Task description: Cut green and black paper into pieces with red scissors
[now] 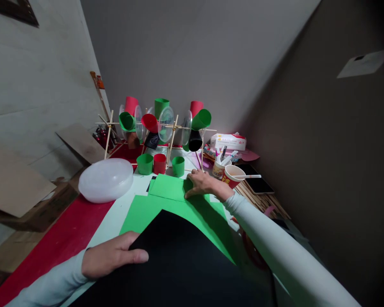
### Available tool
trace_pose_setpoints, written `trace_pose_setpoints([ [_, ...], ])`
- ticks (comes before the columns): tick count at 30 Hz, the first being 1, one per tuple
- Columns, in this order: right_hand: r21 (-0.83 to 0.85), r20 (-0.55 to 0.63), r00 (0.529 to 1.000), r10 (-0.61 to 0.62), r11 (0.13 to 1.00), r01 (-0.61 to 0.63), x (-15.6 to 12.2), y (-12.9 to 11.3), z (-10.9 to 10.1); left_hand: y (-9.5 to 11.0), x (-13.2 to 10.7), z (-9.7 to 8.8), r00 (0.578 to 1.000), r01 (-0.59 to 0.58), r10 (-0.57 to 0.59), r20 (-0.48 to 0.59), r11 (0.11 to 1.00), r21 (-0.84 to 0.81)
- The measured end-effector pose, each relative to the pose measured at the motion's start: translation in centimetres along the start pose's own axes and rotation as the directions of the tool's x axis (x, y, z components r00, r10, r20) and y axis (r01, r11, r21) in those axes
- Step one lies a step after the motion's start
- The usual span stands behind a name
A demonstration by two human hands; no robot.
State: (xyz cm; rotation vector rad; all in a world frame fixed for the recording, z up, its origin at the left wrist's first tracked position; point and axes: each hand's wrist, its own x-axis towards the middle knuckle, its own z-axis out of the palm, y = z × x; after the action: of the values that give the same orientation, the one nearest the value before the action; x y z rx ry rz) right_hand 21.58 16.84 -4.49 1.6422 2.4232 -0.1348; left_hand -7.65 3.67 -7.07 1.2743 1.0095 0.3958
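My left hand point(113, 255) grips the left edge of a large black sheet point(179, 264) held up close to me, thumb on top. Beneath it lies a big green sheet point(147, 213) on the white table. My right hand point(203, 182) reaches forward and rests on a smaller green sheet point(166, 187), fingers curled over its far right edge. Just beyond stand two green paper cylinders point(145, 164) and a red one point(159, 163), in front of a stick frame point(171, 140) carrying red, green and black paper cones and clear plastic discs.
A white dome-shaped lid point(106, 180) sits at the left beside a red sheet point(60, 238). At the right are paper cups with pens point(232, 174), a dark tablet point(257, 181), a white box point(228, 140) and wooden sticks point(259, 198). Cardboard leans at the left wall.
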Motion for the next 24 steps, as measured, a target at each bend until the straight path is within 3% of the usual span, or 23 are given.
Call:
trace_pose_setpoints([
  [3,0.028,0.016,1.000,-0.004,1.000,0.004,0.1,0.2,-0.3,-0.1,1.9,-1.0,0.983,-0.157,0.107,0.152,0.915,0.371],
  [5,0.058,0.017,1.000,-0.023,0.998,0.021,0.0,0.5,-0.4,0.0,2.2,-1.2,0.957,-0.237,0.129,0.259,0.864,0.444],
  [7,0.082,0.014,0.999,-0.044,0.996,0.043,-0.1,0.6,-0.4,0.2,2.1,-1.1,0.945,-0.274,0.146,0.292,0.841,0.465],
  [12,0.081,-0.042,0.997,-0.067,0.994,0.070,-0.9,0.1,-0.8,0.4,1.8,-0.7,0.933,-0.317,0.185,0.309,0.826,0.465],
  [17,0.034,-0.196,0.979,-0.062,0.997,0.070,-3.9,-0.5,-3.3,0.3,2.0,-1.0,0.932,-0.313,0.180,0.316,0.839,0.445],
  [21,0.011,-0.365,0.931,-0.029,0.999,0.035,-8.0,-0.5,-5.2,-0.2,2.2,-1.8,0.947,-0.198,0.097,0.306,0.926,0.321],
  [24,-0.014,-0.398,0.917,-0.034,0.999,0.031,-10.6,-1.0,-5.3,-2.2,2.1,-2.9,0.951,-0.069,0.045,0.305,0.995,0.067],
])
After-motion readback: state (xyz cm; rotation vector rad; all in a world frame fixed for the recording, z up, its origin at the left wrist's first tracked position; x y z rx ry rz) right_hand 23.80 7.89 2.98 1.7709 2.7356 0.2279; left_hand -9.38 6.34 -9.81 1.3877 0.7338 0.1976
